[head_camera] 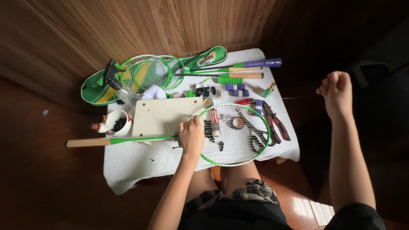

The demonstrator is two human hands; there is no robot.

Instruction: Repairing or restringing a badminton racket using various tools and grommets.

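A green-framed badminton racket (251, 156) lies flat on a white-clothed table (136, 168), its wooden handle pointing left. My left hand (191, 137) presses down on the racket's throat where shaft meets frame. The head holds only partial stringing. My right hand (336, 88) is raised off to the right of the table, fingers closed in a fist around a thin string (294, 98) that runs taut back toward the racket.
Under and beside the racket head lie scissors (254, 133), red-handled pliers (277, 123), a tape roll (237, 122) and small clips. A beige board (164, 115), a white cup (117, 122), spare rackets in a green cover (149, 72), grip rolls (237, 90) and a spray bottle (121, 89) crowd the back.
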